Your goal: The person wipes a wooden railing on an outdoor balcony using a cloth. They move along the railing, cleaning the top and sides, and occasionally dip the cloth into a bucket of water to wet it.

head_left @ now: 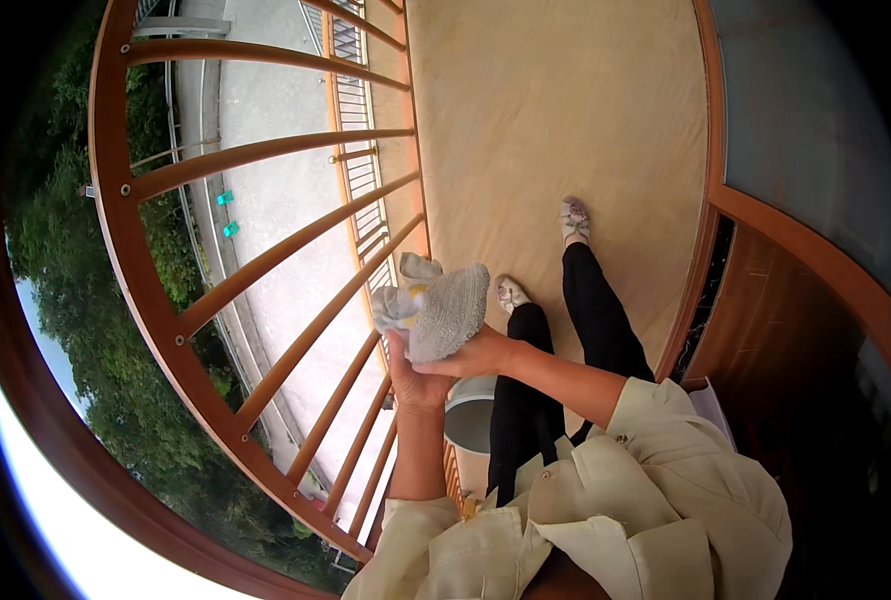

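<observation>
"Fingers of the right hand [480, 352] look clamped on a soft, grey, knitted cloth bundle [453, 310]; the left hand's [415, 384] mostly hide behind it, so I can't tell whether they grip. What surrounds them?"

"Largest first: a smooth, tan floor [565, 100], then a curved, orange-brown barred railing [112, 190] on the left. Next, a round, grey, open-topped bin [472, 388] showing just below the hands. Smaller is the bundle, above both palms, near the bars. Smallest, its yellow patch [417, 293] among pale folds."

"How is it best handled?"

"Cup it from beneath, gather the loose pale folds inward, and work away from the bars, so nothing slips through."
</observation>
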Available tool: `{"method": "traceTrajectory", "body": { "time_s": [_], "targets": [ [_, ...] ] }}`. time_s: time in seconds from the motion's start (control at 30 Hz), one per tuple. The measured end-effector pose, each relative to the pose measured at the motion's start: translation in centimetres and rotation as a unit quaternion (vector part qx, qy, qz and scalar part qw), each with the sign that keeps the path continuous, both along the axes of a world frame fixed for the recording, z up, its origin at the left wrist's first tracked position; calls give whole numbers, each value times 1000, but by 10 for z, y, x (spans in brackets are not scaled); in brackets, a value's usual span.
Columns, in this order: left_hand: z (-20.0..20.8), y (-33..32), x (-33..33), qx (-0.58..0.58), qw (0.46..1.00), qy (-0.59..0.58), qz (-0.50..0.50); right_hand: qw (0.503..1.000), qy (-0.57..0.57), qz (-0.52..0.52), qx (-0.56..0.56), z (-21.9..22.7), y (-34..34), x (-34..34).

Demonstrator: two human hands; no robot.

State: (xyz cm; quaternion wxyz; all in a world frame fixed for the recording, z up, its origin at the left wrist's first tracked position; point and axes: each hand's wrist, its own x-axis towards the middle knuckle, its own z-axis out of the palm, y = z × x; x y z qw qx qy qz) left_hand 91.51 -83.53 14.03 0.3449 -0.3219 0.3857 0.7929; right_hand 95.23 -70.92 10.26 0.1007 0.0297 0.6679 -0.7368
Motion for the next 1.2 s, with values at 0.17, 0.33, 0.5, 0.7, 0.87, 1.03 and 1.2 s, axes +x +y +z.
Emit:
{"method": "traceTrajectory", "body": {
  "time_s": [0.17, 0.33, 0.5, 0.7, 0.87, 1.03, 1.2],
  "targets": [
    [-41, 21, 4, -239, 967, -72, -43, 990, -20, -21, 136, -29, 77, 26],
    [-11, 66, -44, -610, 735, 265, -132, 985, -152, -33, 69, -97, 115, 70],
    [7, 55, -115, -738, 146, 480, -452, 960, -264, -93, 25, -135, 125, 73],
    [-94, 101, -201, -644, 22, 390, -658, 941, -288, -169, -57, -183, 91, 61],
    [-237, 113, -242, -593, 7, 238, -769, 904, -340, -234, -114, -218, 76, 66],
    [-371, 116, -248, -621, 80, 217, -749, 847, -348, -306, -261, -233, 81, 49],
    [-436, 109, -264, -661, 247, 206, -678, 807, -388, -305, -326, -230, 77, 50]
  ]
}}
